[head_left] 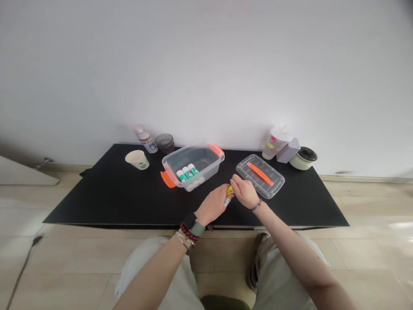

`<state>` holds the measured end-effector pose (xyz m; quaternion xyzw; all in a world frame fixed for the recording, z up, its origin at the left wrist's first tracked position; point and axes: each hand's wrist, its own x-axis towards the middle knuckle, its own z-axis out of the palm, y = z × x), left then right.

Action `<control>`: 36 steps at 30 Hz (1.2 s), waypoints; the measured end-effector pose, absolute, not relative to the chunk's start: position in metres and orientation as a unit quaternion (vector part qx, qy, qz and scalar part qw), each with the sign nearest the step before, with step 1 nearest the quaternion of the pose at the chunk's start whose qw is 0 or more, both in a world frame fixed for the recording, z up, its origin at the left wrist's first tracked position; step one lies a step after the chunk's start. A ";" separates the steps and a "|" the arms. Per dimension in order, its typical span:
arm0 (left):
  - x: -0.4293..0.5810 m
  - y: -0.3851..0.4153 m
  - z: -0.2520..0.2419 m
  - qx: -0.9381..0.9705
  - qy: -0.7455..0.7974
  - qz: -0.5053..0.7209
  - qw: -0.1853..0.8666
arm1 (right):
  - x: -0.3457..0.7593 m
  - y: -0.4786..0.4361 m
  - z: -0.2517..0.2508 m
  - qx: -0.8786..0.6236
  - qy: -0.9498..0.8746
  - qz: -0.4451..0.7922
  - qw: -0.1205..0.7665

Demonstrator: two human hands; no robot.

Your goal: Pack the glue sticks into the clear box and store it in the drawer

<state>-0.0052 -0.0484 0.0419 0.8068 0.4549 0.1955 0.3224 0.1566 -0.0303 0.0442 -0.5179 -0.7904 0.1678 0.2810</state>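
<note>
A black table point(97, 202) stands against the wall. A clear bin point(206, 161) with orange handles rests on it and holds glue sticks point(187, 173); a clear lid point(260, 175) lies to the bin's right. Both hands work in front of the gap between bin and lid. The left hand point(211, 204) has its fingers closed around a small tube point(227, 201). The right hand point(245, 193) has its fingers pressed together on the tube's yellow cap point(229, 190). The tube's long axis runs away from the person, tilted slightly, cap end upward and toward the right hand.
</note>
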 end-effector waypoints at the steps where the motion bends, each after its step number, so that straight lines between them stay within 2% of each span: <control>1: -0.004 -0.050 0.042 0.811 0.465 0.188 0.301 | 0.155 -0.030 0.044 -0.523 -0.785 0.172 0.284; 4: -0.002 -0.051 0.040 0.818 0.484 0.174 0.258 | 0.150 -0.030 0.042 -0.544 -0.766 0.185 0.290; 6: -0.004 -0.050 0.040 0.813 0.489 0.171 0.267 | 0.150 -0.032 0.042 -0.559 -0.751 0.195 0.293; 8: -0.007 -0.047 0.042 0.803 0.471 0.172 0.323 | 0.152 -0.035 0.045 -0.553 -0.748 0.208 0.301; 10: -0.012 -0.044 0.046 0.786 0.417 0.173 0.422 | 0.157 -0.038 0.049 -0.511 -0.772 0.213 0.311; 13: -0.016 -0.043 0.050 0.761 0.337 0.177 0.525 | 0.163 -0.041 0.054 -0.458 -0.816 0.171 0.310; 15: -0.015 -0.044 0.049 0.770 0.339 0.193 0.504 | 0.162 -0.041 0.053 -0.477 -0.817 0.137 0.293; 21: -0.003 -0.049 0.036 0.799 0.467 0.196 0.324 | 0.146 -0.035 0.038 -0.624 -0.727 0.123 0.259; 23: -0.003 -0.047 0.036 0.797 0.471 0.190 0.326 | 0.148 -0.036 0.038 -0.619 -0.722 0.147 0.273; 26: -0.008 -0.043 0.039 0.784 0.415 0.167 0.430 | 0.155 -0.040 0.041 -0.562 -0.753 0.169 0.297; 28: -0.011 -0.042 0.039 0.783 0.385 0.165 0.460 | 0.159 -0.041 0.042 -0.540 -0.774 0.149 0.296; 33: -0.006 -0.049 0.032 0.806 0.440 0.188 0.348 | 0.155 -0.039 0.034 -0.601 -0.741 0.144 0.262; 36: -0.003 -0.051 0.031 0.796 0.464 0.199 0.334 | 0.150 -0.036 0.029 -0.599 -0.696 0.237 0.318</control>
